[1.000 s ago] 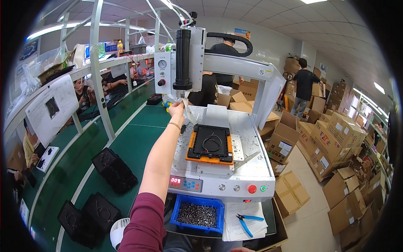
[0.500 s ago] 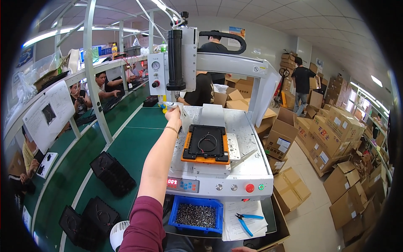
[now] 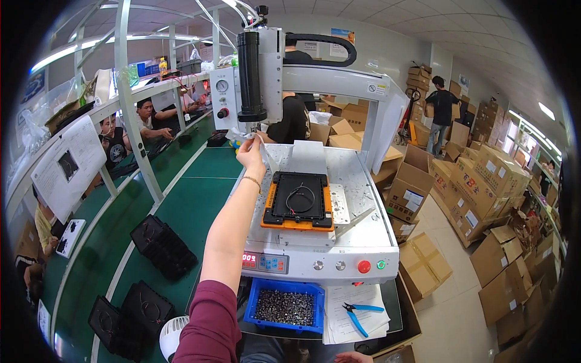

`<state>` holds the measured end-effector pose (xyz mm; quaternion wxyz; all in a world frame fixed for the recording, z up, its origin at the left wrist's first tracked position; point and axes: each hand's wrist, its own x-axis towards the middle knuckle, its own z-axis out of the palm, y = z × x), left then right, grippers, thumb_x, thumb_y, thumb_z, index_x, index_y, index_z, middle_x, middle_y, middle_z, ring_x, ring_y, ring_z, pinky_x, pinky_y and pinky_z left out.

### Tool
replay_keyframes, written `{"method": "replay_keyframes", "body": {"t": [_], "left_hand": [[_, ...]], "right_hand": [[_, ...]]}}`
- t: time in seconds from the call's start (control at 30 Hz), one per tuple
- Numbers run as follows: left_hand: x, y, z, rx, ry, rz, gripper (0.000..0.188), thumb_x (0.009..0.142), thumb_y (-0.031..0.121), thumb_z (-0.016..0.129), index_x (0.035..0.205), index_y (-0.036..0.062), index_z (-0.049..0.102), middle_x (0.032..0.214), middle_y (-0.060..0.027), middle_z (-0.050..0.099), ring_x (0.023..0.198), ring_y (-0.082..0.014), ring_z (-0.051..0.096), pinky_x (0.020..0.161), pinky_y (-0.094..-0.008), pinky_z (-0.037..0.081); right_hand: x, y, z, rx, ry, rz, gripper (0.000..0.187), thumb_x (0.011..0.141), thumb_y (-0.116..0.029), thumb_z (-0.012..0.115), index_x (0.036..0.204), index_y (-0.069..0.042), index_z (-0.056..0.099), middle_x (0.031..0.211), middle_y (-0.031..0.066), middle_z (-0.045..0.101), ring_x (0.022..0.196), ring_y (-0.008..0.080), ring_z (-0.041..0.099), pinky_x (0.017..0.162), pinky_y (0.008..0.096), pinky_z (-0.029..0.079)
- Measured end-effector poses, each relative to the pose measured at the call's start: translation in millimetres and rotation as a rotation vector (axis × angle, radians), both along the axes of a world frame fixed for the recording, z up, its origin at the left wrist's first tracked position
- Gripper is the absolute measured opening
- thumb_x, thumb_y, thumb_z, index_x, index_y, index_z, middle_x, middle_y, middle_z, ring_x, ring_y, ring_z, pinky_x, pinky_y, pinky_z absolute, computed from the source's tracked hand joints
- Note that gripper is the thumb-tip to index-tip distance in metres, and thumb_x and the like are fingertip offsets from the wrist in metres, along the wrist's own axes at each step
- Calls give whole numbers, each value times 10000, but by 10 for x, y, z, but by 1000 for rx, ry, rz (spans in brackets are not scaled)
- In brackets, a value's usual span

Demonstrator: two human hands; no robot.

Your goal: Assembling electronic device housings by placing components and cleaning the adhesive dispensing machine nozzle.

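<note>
Moved up a little since the earlier frame: left hand (image 3: pixel 250 154), now right at the tip (image 3: pixel 254 127) under the fat black tube (image 3: pixel 249 75). Far left, see a big paper sheet (image 3: pixel 68 175) hanging up, and people (image 3: pixel 117 147) sitting behind it. Next, on the green bench (image 3: pixel 206 190), find black cases in an upper heap (image 3: pixel 162 245) and a lower heap (image 3: pixel 145 310). Near the bottom, spot a round white fan (image 3: pixel 174 333), then a dark red sleeve (image 3: pixel 209 317) on the left arm.

Back up to the left hand: fingers and thumb pinched together on crumpled white stuff (image 3: pixel 241 134), with a pale strip (image 3: pixel 267 155) hanging down beside. Seems like a step of cleaning or fixing the tip. Calls next for a soft, careful pinch, and no bump against the tube.

Lower down, see a blue bin (image 3: pixel 287 284) full of small dark bits (image 3: pixel 284 307). Above that, find one black case (image 3: pixel 298 198) lying flat in an orange holder (image 3: pixel 293 226), with no fingers on it. At the bottom edge, right hand (image 3: pixel 354 358), mostly cut off: cannot tell if empty or holding something. Just above, see blue cutters (image 3: pixel 370 308) lying on papers (image 3: pixel 336 302). Farther right, see lots of brown boxes (image 3: pixel 425 266).
</note>
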<state>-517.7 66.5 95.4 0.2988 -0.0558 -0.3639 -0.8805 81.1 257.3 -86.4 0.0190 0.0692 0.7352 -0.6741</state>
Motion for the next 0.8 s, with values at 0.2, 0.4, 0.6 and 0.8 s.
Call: {"method": "replay_keyframes", "body": {"t": [0.2, 0.4, 0.6, 0.8], "left_hand": [[-45, -65, 11, -72, 26, 54, 104, 826, 63, 679, 882, -23, 661, 826, -39, 661, 709, -106, 599, 643, -228, 461], [-91, -83, 58, -519, -68, 312, 132, 848, 53, 594, 873, -59, 660, 766, -47, 654, 662, -102, 564, 622, -259, 440], [-162, 5, 93, -248, -214, 197, 123, 827, 65, 642, 876, -45, 667, 808, -55, 663, 703, -132, 599, 648, -263, 464], [-196, 71, 143, 170, -234, -43, 137, 775, 10, 690, 898, 6, 628, 874, -76, 648, 750, -183, 636, 681, -293, 517]], "right_hand": [[-11, 1, 31, 24, -6, -12, 285, 774, -25, 719, 1038, 4, 618, 882, 66, 665, 818, 118, 632, 716, 254, 528], [-27, -13, 42, 19, -9, -1, 292, 769, -27, 723, 1041, -1, 620, 883, 66, 668, 814, 120, 634, 712, 252, 528], [-2, -22, 13, 15, -3, -11, 296, 770, -23, 722, 1047, -5, 622, 879, 68, 672, 811, 121, 635, 721, 254, 530], [37, -4, 3, -1, -13, -24, 294, 771, -16, 720, 1047, -7, 622, 887, 60, 666, 820, 113, 628, 727, 250, 529]]}}
